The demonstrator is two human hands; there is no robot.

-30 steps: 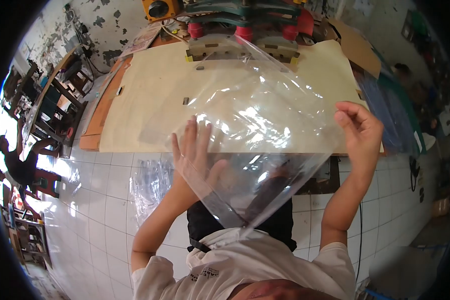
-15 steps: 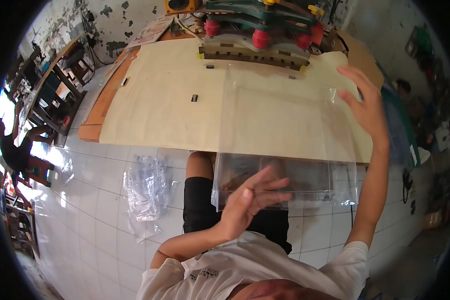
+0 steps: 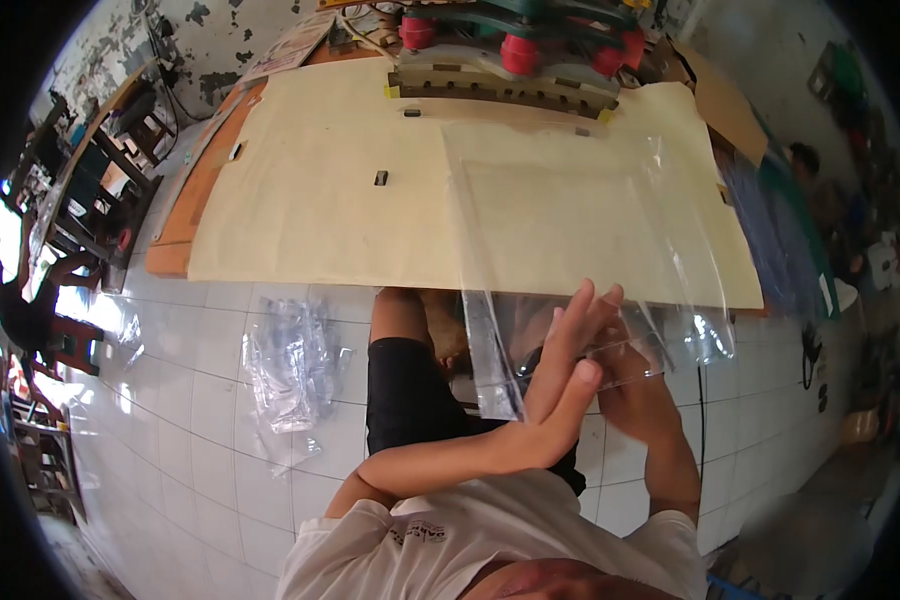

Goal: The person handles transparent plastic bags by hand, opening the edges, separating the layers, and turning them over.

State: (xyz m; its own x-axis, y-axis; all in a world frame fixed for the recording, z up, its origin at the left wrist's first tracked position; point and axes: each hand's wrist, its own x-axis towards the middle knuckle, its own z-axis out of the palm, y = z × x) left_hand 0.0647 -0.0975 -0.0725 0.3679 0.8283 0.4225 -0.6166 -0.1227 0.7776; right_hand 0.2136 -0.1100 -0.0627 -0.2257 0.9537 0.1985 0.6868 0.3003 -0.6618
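A large clear plastic sheet or bag (image 3: pixel 590 215) lies over the cream table cover, and its near part hangs past the front edge, folded and creased. My left hand (image 3: pixel 565 385) is at this near part, palm turned sideways, its fingers stretched out and its thumb apart. Right beside it, my right hand (image 3: pixel 635 385) touches or nearly touches the plastic's near edge. Its fingers are partly hidden behind my left hand and the plastic, so their grip cannot be made out.
A green and grey machine (image 3: pixel 505 80) with red knobs stands at the table's back. Small dark pieces (image 3: pixel 381 178) lie on the cover (image 3: pixel 310 200). Crumpled clear plastic (image 3: pixel 290 365) is on the floor at left. Blue sheets (image 3: pixel 775 235) hang at right. Other people are at both far sides.
My right hand has come down from the sheet's far right side to its near edge. My left hand has moved right, beside it. The near part of the plastic has shifted and creased.
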